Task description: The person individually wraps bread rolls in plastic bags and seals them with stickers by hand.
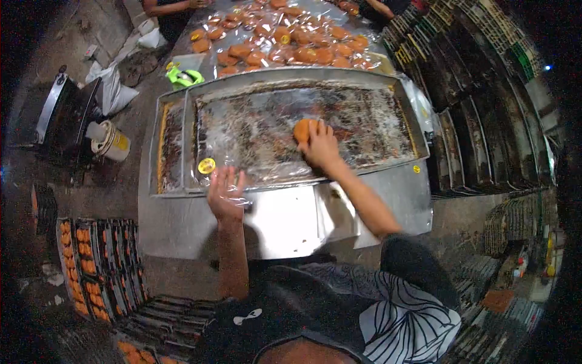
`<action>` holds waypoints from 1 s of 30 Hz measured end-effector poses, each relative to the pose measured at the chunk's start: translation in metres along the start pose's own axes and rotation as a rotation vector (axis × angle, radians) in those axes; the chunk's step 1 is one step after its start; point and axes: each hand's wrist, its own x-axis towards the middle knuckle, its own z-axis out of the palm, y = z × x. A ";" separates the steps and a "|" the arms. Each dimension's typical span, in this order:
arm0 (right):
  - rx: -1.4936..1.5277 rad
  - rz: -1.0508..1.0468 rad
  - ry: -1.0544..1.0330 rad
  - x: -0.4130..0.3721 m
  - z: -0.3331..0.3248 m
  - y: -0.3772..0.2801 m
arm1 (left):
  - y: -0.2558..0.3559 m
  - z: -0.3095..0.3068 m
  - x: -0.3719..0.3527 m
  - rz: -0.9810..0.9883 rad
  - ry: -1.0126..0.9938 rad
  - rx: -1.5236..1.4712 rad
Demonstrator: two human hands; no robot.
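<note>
"What do we note nearest?"

"Smooth sheet-metal table (182,224), bright with glare. The left hand (227,191) is open, fingers loosely spread, touching crinkled clear film (244,202); round yellow label (207,165) just beside."

"Beyond that?"

"We log a shallow rectangular metal tray (254,121), mottled, scorched-looking. Near its middle, the right hand (321,144) has thumb and fingers closed about a rounded orange-brown bun (303,130)."

"Farthest?"

"Glossy bagged buns (285,45), spread thickly past the tray's far rim."
</note>
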 end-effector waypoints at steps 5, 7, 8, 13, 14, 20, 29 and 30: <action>0.580 0.049 0.162 -0.014 -0.053 -0.051 | 0.037 0.005 0.013 0.203 0.071 -0.208; 0.563 -0.308 0.452 -0.040 -0.076 -0.090 | 0.019 0.018 0.008 0.248 0.005 -0.163; 0.612 -0.457 0.464 -0.046 -0.089 -0.103 | 0.006 0.021 0.004 0.274 -0.057 -0.106; 0.764 -0.415 0.400 -0.067 -0.109 -0.084 | -0.030 0.062 -0.040 0.255 -0.224 -0.065; 0.784 -0.424 0.418 -0.078 -0.106 -0.077 | -0.046 0.043 -0.029 0.275 -0.230 -0.060; 0.912 -0.164 0.320 -0.091 -0.106 -0.060 | -0.077 0.070 -0.092 -0.054 -0.366 -0.155; 0.807 0.064 0.405 0.007 -0.122 0.046 | -0.106 0.008 -0.162 -0.096 -0.322 0.502; 0.835 0.076 0.360 0.042 -0.128 0.049 | -0.093 0.013 -0.172 -0.150 -0.169 0.559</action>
